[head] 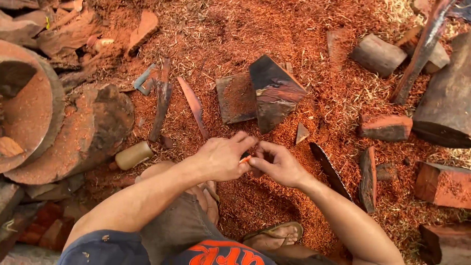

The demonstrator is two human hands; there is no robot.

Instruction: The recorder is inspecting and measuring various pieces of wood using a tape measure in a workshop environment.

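At the lower centre, the left hand (223,158) and right hand (277,164) meet, fingertips pinched narrowly together on a small orange sliver (245,159). Judging by that grip, light pressure would best prevent snapping it. Above them lies a dark wedge-shaped wood block (274,91) on red sawdust (274,29); a hollowed log (29,105) sits at left.

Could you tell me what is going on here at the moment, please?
A person sits on ground covered in reddish wood shavings, both hands together in front of them. The left hand and right hand pinch a small orange-tipped piece between their fingertips; what it is, I cannot tell. Just beyond lies a dark wedge-shaped wood block, with other wood chunks scattered around and a large hollowed log on the left.
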